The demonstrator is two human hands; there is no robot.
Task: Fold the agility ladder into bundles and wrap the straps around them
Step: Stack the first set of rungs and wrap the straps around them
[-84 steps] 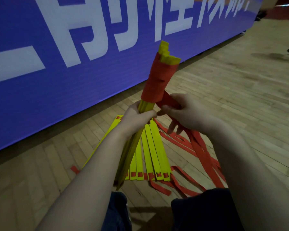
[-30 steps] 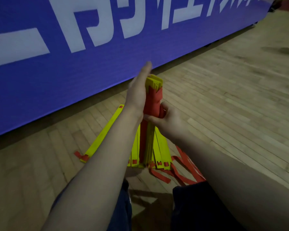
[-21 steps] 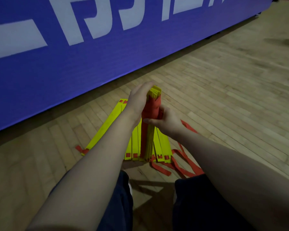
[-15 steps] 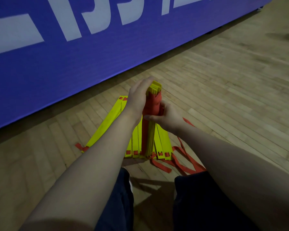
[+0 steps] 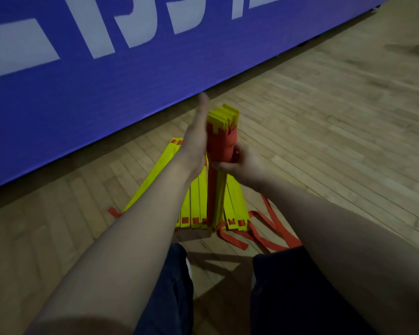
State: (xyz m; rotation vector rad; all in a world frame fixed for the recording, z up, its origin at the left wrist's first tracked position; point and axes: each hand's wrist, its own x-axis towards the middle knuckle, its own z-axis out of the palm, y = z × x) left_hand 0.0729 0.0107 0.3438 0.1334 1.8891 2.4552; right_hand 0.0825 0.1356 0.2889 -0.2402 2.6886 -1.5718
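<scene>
Step in hand: judged to be squaring and tightening the wrapped bundle (image 5: 217,194) before the strap end is secured.
Bundle position: upright, lower end on the floor (image 5: 324,146), in front of the person's knees.
Strap wrap (image 5: 221,143): red turns bind the upper part; yellow rung ends show uneven above it.
Left hand (image 5: 196,141): flat, fingers straight, laid against the bundle's left side near the top; fingertips blurred.
Right hand (image 5: 244,163): fingers curled round the bundle just below the wrap, holding it.
Remaining material: loose rungs (image 5: 155,175) lie fanned on the floor behind the bundle; loose straps (image 5: 273,228) trail to the right.
Procedure: hold the right-hand grip firm; pat with the flat palm until the rung ends sit level.
Caution: slackening the grip may let the turns loosen or the rungs splay.
Background: blue banner (image 5: 107,93) along the floor edge.
</scene>
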